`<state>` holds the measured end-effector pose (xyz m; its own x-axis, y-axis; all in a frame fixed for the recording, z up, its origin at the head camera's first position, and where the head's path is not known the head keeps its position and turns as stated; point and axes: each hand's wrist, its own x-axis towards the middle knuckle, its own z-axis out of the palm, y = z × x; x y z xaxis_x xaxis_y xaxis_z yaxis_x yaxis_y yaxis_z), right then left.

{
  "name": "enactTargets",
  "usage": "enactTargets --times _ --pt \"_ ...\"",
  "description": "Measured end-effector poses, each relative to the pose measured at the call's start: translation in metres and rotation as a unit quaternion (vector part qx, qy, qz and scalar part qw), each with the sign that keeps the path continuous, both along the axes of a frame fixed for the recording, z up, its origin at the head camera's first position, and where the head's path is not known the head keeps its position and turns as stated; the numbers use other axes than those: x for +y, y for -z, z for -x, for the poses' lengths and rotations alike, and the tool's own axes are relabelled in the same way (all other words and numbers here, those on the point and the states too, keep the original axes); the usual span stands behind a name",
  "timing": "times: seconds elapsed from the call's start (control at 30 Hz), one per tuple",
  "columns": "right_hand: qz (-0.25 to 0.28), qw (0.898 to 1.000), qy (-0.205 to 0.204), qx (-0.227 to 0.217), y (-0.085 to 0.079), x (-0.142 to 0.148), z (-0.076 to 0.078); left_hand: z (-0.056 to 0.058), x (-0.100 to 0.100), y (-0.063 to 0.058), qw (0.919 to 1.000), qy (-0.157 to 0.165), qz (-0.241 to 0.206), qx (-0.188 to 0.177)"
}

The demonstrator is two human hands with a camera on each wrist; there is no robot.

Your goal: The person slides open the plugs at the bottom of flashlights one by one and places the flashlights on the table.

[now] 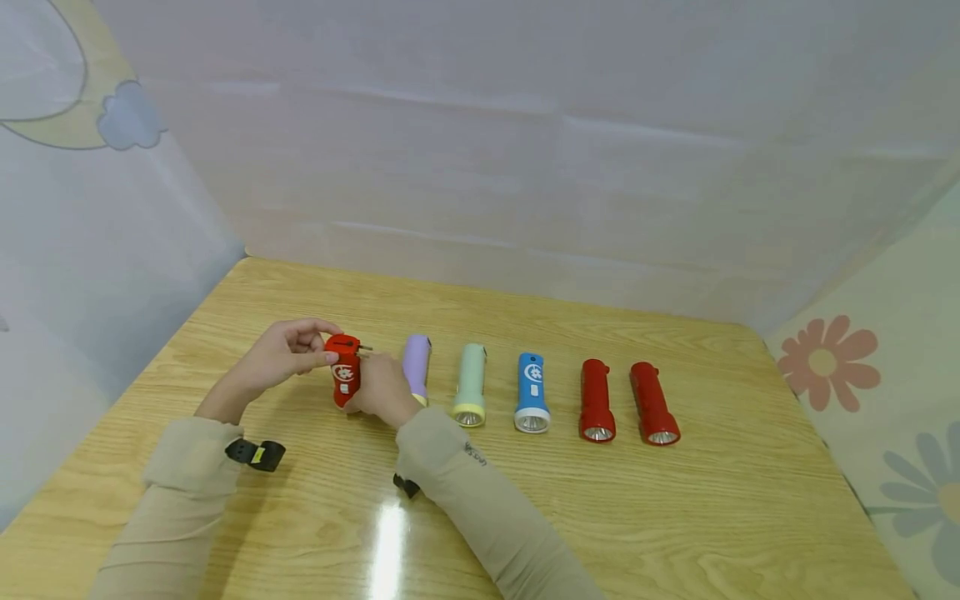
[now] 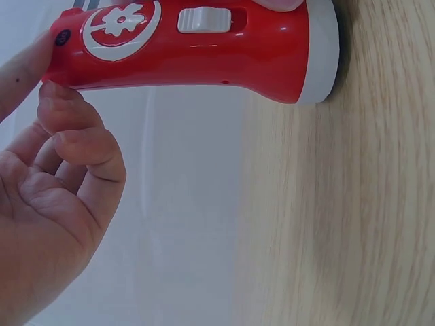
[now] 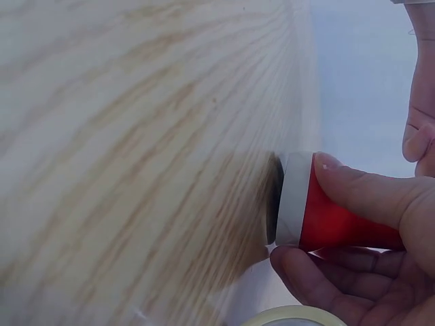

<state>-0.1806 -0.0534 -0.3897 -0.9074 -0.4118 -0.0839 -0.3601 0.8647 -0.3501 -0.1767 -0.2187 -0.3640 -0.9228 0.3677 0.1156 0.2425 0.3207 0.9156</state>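
A red flashlight (image 1: 343, 385) with a white rim and a white slide switch (image 2: 205, 20) stands head down at the left of the table. Two metal plug prongs (image 1: 365, 350) stick out to the right near its top. My left hand (image 1: 288, 354) pinches that top end between thumb and forefinger, the other fingers curled beside it. Lower down, my right hand (image 1: 381, 387) grips the flashlight around its head; in the right wrist view the thumb (image 3: 360, 193) lies along the red body by the white rim (image 3: 295, 200). The right hand hides part of the flashlight in the head view.
To the right lie a purple flashlight (image 1: 416, 364), a green one (image 1: 471, 379), a blue one (image 1: 531, 387) and two dark red ones (image 1: 597, 396) in a row on the wooden table (image 1: 712, 517). The purple one is close beside my right hand. A pale curtain (image 1: 487, 167) hangs behind.
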Motion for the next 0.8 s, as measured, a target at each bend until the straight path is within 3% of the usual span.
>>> enactTargets --times 0.13,0.4,0.8 --pt "-0.007 1.000 0.006 -0.010 -0.0015 -0.0001 0.0000 0.0016 0.0006 0.0005 1.0000 -0.006 -0.001 -0.005" --pt "0.040 0.998 0.028 -0.041 -0.0036 0.0009 -0.0025 0.0044 0.0015 0.0019 0.9996 -0.024 0.002 -0.016" --pt "0.051 0.998 0.014 -0.044 -0.0062 0.0047 -0.0058 0.0084 0.0026 0.0046 0.9983 -0.054 0.014 -0.018"
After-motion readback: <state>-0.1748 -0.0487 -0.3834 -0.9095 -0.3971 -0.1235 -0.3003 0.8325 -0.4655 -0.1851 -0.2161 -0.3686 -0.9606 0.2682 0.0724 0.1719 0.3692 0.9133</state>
